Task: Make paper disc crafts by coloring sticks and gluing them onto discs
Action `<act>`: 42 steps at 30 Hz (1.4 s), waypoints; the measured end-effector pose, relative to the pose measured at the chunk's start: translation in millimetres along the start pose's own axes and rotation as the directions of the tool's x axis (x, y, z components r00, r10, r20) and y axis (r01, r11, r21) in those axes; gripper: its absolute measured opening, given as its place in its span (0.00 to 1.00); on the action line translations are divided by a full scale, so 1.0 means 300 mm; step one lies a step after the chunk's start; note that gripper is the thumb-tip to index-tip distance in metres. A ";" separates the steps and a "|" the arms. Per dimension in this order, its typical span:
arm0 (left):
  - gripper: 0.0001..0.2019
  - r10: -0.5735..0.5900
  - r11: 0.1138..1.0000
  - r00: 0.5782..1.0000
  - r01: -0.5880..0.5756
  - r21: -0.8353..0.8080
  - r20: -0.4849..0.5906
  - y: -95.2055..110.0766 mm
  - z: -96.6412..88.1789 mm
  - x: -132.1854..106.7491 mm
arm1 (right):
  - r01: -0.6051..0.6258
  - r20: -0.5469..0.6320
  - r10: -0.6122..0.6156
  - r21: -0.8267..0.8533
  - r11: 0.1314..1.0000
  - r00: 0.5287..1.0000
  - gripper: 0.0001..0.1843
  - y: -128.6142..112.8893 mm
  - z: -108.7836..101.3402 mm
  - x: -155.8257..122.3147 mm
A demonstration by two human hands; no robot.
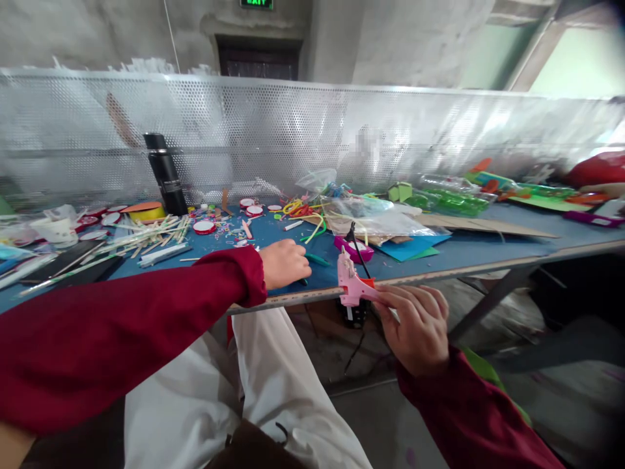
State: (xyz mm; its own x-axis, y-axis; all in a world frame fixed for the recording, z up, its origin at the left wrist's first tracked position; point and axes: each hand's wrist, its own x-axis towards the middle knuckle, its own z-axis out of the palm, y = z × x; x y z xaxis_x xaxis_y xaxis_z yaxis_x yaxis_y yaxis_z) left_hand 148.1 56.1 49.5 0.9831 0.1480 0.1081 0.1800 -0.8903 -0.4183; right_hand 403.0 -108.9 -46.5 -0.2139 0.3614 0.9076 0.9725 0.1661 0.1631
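My right hand [415, 322] is curled round the back end of a pink glue gun [352, 286], which stands at the front edge of the blue table [488, 251] with its black cord [359, 251] rising behind it. My left hand [283, 262] rests on the table top in a loose fist, fingers closed on a thin green stick [318, 260] that pokes out to the right. Both arms wear dark red sleeves. A pink-rimmed object [354, 249] lies just behind the glue gun.
A black flask [165, 173] stands at the back left by a perforated metal screen [293, 130]. Pale sticks [137, 238], red-and-white round lids [204, 227], clear plastic bags [371, 218], cardboard [488, 226] and green plastic pieces [449, 202] litter the table. My white-trousered legs [273, 391] are below.
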 end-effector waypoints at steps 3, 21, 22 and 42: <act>0.12 -0.009 0.999 1.000 0.009 0.032 -0.016 -0.026 -0.030 0.023 | -0.002 0.013 0.001 0.021 1.000 1.000 0.06 0.001 -0.002 0.014; 0.13 -0.494 0.846 0.746 0.530 -0.050 -0.448 -0.193 -0.572 -0.387 | -0.153 0.331 0.068 0.238 0.959 0.941 0.06 -0.168 0.232 0.228; 0.14 -0.483 0.846 0.756 0.533 -0.012 -0.442 -0.172 -0.564 -0.409 | -0.173 0.342 0.084 0.240 0.955 0.936 0.06 -0.168 0.240 0.238; 0.05 -0.166 0.979 0.820 0.205 0.010 -0.548 0.528 -0.119 -0.513 | -0.551 0.742 -0.430 -0.098 -0.829 0.514 0.39 -0.606 -0.098 0.109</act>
State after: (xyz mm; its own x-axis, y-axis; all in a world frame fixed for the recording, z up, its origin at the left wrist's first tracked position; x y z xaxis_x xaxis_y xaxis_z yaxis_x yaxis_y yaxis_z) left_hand 24.1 -123.1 -1.0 0.7574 0.0329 0.6521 0.3778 -0.8367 -0.3965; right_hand 222.0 -154.3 -35.1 -0.5965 0.7952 0.1094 -0.6788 -0.4270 -0.5974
